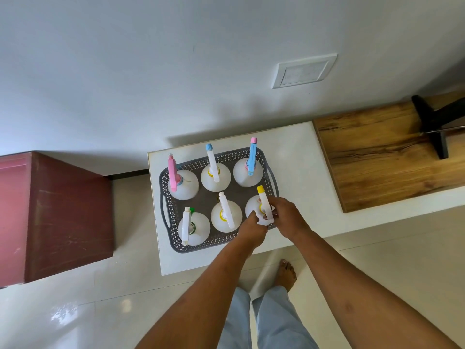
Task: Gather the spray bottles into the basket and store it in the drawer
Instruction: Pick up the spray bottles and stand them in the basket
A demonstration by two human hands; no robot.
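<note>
Hands: left hand [251,229] and right hand [286,215] sit close together, both clamped on the yellow bottle [252,207]; the right wraps its sprayer head, the left pinches at the neck
Yellow bottle: upright in the basket [176,244], in the corner directly under the hands
Other bottles [219,222]: five, upright in the basket, ahead and to the left of the hands
Bottle handling: thin smooth plastic, likely light; fill level cannot be told; tall sprayers make them prone to tipping, so the neck is the safest hold
Basket handling: perforated plastic, probably flexes when loaded; best lifted level with both hands, one on the left handle [164,210] well left of the hands, one on the right handle [273,177] just beyond the right hand
Edges: the basket's near rim lies close to the desk [297,152] front edge, below the left wrist; the desk's left edge runs just beside the left handle
Room: wall ahead, wooden board [377,152] to the right, open floor [125,298] left and toward the person
Drawer: none plainly visible; a red cabinet [63,210] stands far left
</note>
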